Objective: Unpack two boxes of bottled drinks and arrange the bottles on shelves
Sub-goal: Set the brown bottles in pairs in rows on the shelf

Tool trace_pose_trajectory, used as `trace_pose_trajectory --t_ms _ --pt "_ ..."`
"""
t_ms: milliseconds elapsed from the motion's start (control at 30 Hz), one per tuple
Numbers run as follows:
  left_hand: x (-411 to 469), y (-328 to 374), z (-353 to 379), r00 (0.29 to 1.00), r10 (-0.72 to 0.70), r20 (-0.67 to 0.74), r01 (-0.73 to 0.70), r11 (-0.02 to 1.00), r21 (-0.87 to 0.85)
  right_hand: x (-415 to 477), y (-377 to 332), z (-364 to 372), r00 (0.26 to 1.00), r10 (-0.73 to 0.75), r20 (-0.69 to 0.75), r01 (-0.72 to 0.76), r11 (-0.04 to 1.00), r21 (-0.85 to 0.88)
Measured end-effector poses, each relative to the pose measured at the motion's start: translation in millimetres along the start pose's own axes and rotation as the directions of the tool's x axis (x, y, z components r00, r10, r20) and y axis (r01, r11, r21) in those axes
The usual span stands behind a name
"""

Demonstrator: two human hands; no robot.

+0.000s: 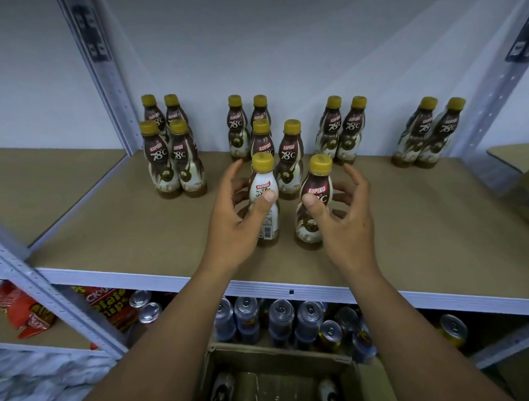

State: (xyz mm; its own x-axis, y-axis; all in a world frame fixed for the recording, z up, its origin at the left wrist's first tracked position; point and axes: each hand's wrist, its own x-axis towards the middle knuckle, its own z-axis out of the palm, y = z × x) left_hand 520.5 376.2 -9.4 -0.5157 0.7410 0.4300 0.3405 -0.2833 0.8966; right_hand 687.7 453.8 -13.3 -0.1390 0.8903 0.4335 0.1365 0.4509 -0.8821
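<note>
Bottles are going onto the shelf right now. The left hand holds a white-label bottle, with the thumb in front and the fingers curled round the back. The right hand holds a brown-label bottle the same way, but its top finger sticks up loose. Both bottles look to be standing on the shelf board. They are close to each other but not touching, just in front of the middle group.

I think this is the putting-down step. Next the hands should let go softly, or push the two bottles back a little to join the middle group. The push must be small, or the bottles behind could tip.

There is bare board on both sides of the hands. The four bottles on the left and the pair on the right are well apart from them. The front edge is well back from the two bottles, so they are not likely to fall off.

An open box under the arms has more bottles inside, so the job is not done. Cans sit just behind the box.
</note>
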Motion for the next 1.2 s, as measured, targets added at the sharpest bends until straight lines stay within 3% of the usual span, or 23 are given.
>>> trace_pose_trajectory --t_ms 300,700,1000,1200 --pt "-13 -12 -1 0.998 -0.016 0.060 0.010 0.996 0.094 -13 10 -3 0.999 -0.012 0.035 0.019 0.979 -0.205" --pt "-15 -17 9 0.998 -0.049 -0.030 0.054 0.981 0.187 -9 19 2 0.998 -0.036 0.043 0.045 0.970 -0.237" --pt "-11 -23 5 0.989 -0.115 0.098 0.112 0.993 0.042 -11 17 -1 0.996 0.002 0.085 0.014 0.981 -0.193" --pt "-10 -24 2 0.996 -0.092 0.018 0.091 0.993 0.071 -11 16 0 0.999 -0.009 0.052 0.020 0.979 -0.203"
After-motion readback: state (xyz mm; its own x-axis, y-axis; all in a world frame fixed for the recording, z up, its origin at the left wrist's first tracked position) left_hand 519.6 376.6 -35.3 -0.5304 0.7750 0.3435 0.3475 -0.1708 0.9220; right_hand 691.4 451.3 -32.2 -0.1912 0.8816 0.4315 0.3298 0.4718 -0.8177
